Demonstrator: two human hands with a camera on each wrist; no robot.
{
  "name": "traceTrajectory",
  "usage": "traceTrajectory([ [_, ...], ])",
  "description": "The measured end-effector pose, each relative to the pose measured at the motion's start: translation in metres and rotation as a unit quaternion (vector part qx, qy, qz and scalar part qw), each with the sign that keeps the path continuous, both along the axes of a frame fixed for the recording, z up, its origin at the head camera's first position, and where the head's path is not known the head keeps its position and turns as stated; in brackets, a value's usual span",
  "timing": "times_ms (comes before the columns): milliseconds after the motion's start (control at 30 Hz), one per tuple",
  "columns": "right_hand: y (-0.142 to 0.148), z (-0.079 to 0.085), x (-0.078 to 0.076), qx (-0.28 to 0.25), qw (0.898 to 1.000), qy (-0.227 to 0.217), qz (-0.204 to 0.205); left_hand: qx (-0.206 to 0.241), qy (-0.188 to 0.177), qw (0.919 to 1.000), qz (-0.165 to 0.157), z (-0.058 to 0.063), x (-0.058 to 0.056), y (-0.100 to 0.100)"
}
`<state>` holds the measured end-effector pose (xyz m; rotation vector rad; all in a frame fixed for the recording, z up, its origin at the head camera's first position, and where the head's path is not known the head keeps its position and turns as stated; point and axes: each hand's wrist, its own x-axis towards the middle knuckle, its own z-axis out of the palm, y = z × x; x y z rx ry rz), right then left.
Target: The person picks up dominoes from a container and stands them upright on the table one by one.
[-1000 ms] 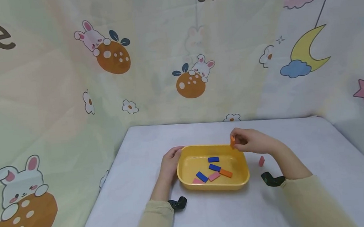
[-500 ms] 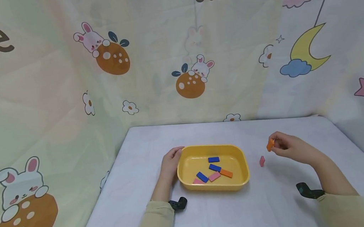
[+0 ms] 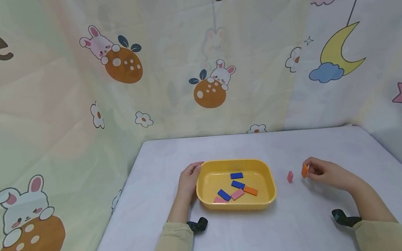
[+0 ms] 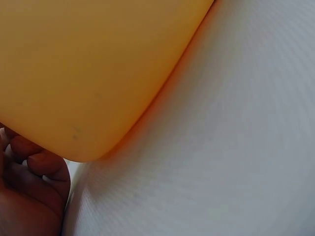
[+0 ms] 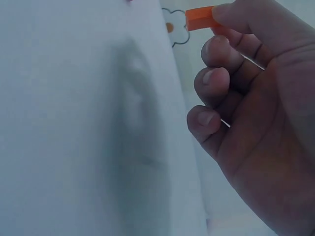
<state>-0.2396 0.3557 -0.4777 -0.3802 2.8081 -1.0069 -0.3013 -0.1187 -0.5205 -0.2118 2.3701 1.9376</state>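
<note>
A yellow tray (image 3: 237, 206) stands on the table, and my left hand (image 3: 188, 181) holds it by its far left corner. In the left wrist view, curled fingers (image 4: 47, 167) sit at the edge of the tray (image 4: 88, 88). Between thumb and forefinger my right hand (image 3: 327, 174) pinches a small orange block (image 3: 305, 171), held upright close over the table, right of the tray. The right wrist view shows the orange block (image 5: 201, 18) at the fingertips, the other fingers loosely bent. Left of it, a pink block (image 3: 290, 176) stands on end.
Inside the tray lie several flat blocks: blue ones (image 3: 236, 175), an orange one (image 3: 250, 190) and pink ones (image 3: 237, 194). White cloth covers the table (image 3: 259, 235). A printed curtain (image 3: 168, 65) hangs behind the far edge.
My right hand has carried the orange block from above the tray's far right corner rightward, past the standing pink block, then lowered it towards the table. The left hand and tray stay put.
</note>
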Motion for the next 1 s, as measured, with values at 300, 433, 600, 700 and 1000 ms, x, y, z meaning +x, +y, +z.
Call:
traceTrajectory([
  [300, 0.003, -0.022, -0.002, 0.026, 1.000, 0.013, -0.002, 0.000, 0.001, 1.0000, 0.002, 0.000, 0.000, 0.001],
  [433, 0.003, -0.025, -0.002, 0.032, 0.999, 0.004, -0.004, -0.002, 0.006, 1.0000, 0.005, 0.001, 0.001, 0.002],
  [600, 0.003, -0.027, -0.002, 0.031, 1.000, 0.005, -0.003, -0.005, 0.002, 0.9999, 0.009, 0.002, 0.002, 0.003],
  [700, 0.003, -0.028, -0.002, 0.032, 0.999, 0.013, 0.001, -0.008, 0.006, 0.9999, 0.008, 0.000, 0.001, 0.003],
  [1000, 0.003, -0.032, -0.003, 0.029, 0.999, 0.024, 0.002, -0.007, 0.009, 0.9999, 0.007, -0.001, 0.000, 0.002],
])
